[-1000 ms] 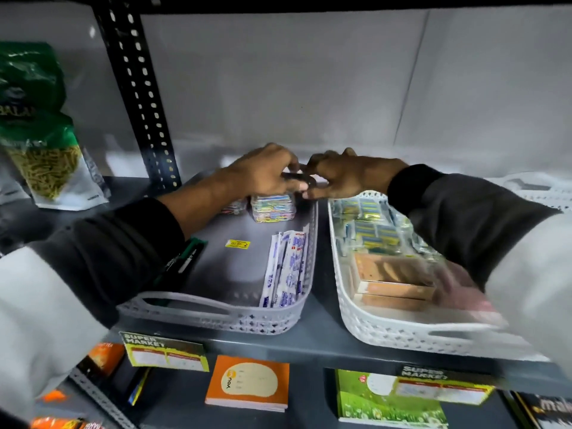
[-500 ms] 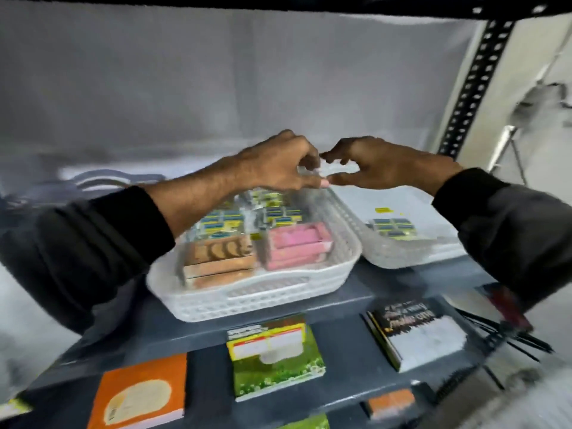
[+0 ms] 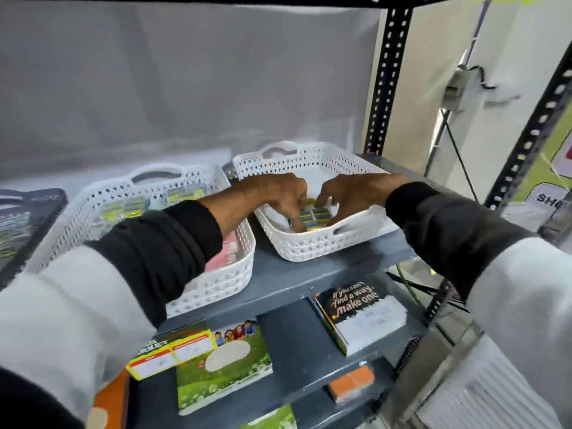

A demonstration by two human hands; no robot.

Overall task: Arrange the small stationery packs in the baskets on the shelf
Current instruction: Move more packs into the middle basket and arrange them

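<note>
Two white lattice baskets stand side by side on the grey shelf. The right basket holds a small cluster of blue-and-yellow stationery packs near its front wall. My left hand and my right hand both reach down into this basket, with fingertips on either side of the packs and touching them. The left basket carries more blue-and-yellow packs at the back and a pink box, mostly hidden by my left sleeve.
A dark tray sits at the far left of the shelf. The lower shelf holds a green notebook, a black notebook and yellow price labels. A black perforated upright stands behind the right basket.
My view swung right. Both hands left the air above the middle basket and dropped into the right basket, closing around the packs there.
</note>
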